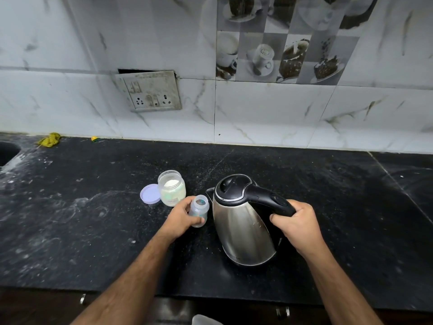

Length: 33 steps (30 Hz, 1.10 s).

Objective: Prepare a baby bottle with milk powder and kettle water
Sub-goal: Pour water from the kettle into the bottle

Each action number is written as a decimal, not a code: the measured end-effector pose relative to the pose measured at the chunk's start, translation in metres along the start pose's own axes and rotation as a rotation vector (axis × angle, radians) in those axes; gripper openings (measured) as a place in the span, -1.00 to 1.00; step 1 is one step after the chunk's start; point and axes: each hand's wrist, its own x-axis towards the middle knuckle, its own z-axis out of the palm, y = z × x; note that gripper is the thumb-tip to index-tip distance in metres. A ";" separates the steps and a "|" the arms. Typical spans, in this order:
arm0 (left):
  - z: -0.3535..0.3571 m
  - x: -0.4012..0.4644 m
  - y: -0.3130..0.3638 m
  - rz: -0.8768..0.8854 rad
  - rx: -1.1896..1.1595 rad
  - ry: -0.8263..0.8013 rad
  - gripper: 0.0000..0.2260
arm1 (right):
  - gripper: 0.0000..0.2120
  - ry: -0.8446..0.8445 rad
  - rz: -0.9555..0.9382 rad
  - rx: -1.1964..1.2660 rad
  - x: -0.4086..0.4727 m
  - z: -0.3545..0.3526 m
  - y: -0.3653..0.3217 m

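- We saw our left hand [182,218] wrapped around the open, capless baby bottle [199,211], standing upright near the middle of the dark counter [70,219].
- Our right hand [296,225] was clenched around the black handle of the steel kettle [241,221], just right of the bottle, spout facing it.
- Behind the bottle stood the open milk powder jar [171,187], its purple lid [150,194] beside it.
- We judged pouring came next: the left hand should brace the bottle, while the kettle tipped slowly, its spout over the narrow mouth.
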 end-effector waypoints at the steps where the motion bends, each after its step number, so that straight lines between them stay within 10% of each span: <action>1: 0.000 0.000 0.000 0.000 -0.002 -0.003 -0.47 | -0.89 -0.001 0.000 -0.006 0.000 0.000 0.000; 33: 0.004 0.003 -0.003 -0.034 -0.050 0.011 -0.43 | -0.89 -0.056 0.017 -0.098 0.006 0.002 -0.007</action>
